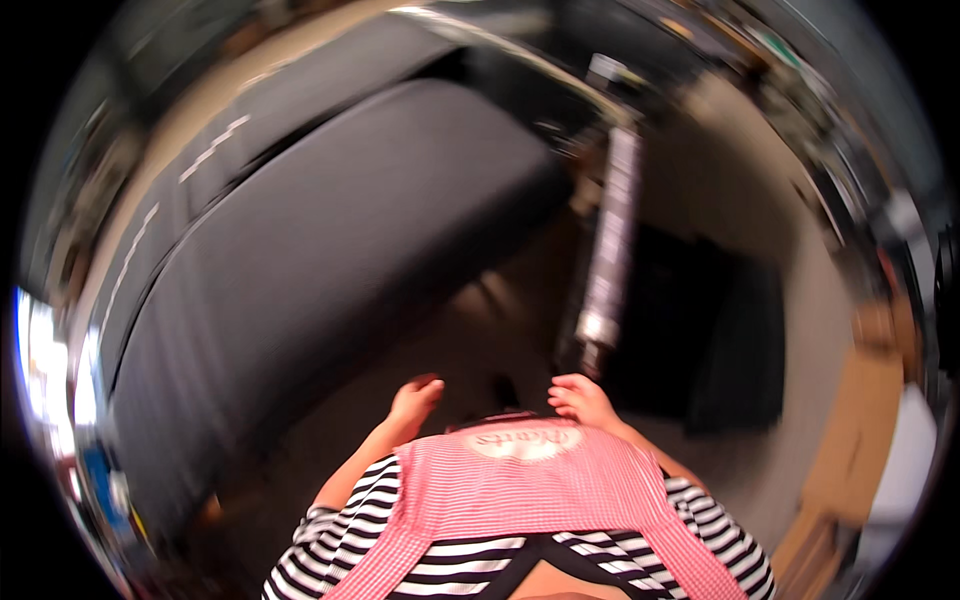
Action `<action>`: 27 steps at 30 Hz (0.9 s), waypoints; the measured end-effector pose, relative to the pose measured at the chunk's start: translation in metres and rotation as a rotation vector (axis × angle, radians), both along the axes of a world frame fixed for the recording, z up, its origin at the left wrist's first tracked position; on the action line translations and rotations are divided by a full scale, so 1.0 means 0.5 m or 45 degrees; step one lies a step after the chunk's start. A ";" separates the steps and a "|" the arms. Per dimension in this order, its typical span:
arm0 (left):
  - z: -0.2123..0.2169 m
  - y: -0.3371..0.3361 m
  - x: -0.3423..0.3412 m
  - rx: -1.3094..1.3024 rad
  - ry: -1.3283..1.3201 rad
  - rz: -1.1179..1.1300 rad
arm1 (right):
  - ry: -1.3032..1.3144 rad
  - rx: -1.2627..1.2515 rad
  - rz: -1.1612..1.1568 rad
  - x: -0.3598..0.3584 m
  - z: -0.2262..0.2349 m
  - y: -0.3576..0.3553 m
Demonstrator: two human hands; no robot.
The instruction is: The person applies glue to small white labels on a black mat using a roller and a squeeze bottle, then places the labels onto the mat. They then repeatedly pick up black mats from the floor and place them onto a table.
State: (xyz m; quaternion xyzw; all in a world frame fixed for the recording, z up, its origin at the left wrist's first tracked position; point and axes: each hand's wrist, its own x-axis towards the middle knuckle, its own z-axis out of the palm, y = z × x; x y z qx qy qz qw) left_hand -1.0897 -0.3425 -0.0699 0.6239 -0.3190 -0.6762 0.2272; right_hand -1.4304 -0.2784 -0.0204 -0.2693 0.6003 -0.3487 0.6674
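My left hand (416, 402) is in front of my pink checked apron (520, 490), its fingers loosely bent and nothing visible in them. On the other side, my right hand (582, 400) has its fingers slightly apart and appears empty. It is close to the lower end of a long bar (612, 230) with a dark and pale pattern, but I cannot tell whether they touch. A large dark grey padded piece (330, 220), like a sofa cushion, stretches across the left, apart from my left hand. Motion blurs much of the picture.
Beyond the padded piece runs a second dark grey surface (180, 210) with pale dashed marks. Right of the bar lies a black boxy thing (690, 330). Brown cardboard (850, 430) stands at the far right, and blurred clutter lines the upper right edge.
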 end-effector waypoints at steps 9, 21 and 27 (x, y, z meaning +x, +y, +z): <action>0.003 -0.023 -0.253 0.087 0.141 -0.571 | 0.007 0.217 -0.644 -0.189 -0.099 0.283; 0.094 -0.170 -0.742 -1.288 -0.759 -0.849 | -0.233 0.954 -1.564 -0.492 -0.733 0.473; 0.108 -0.155 -0.818 -1.148 -0.964 -0.809 | -0.477 1.085 -1.677 -0.551 -0.954 0.333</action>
